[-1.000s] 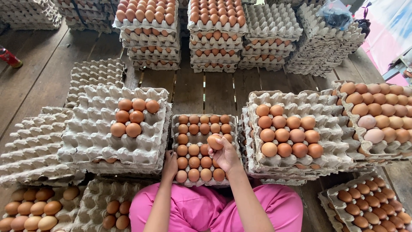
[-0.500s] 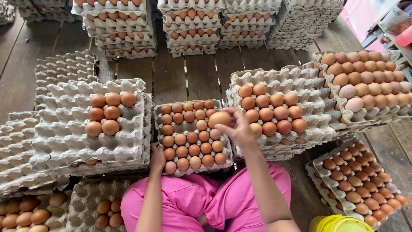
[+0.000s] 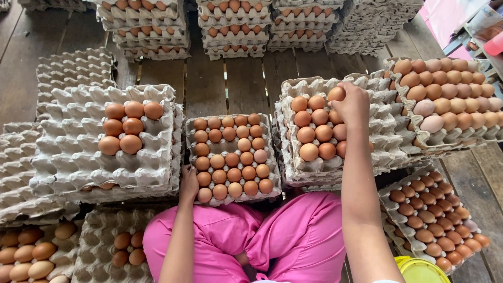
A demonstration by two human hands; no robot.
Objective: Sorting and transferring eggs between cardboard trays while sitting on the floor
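Egg held over right tray; middle tray steadied by left hand.

An egg [image 3: 336,94] is pinched in the right hand [image 3: 352,105] grip, at the far edge of the egg cluster on the right tray [image 3: 387,147], next to empty cups. The left hand [image 3: 188,183] is curled narrow on the near-left corner of the nearly full middle tray [image 3: 189,137], seemingly to keep it in place. Little free room: trays butt together, a left tray [image 3: 68,157] is close by, bare floor [image 3: 209,84] lies only farther off.

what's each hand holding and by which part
The right hand holds a brown egg by its lower end in the fingertips, over the right tray. The left hand grips the middle tray's near-left corner.
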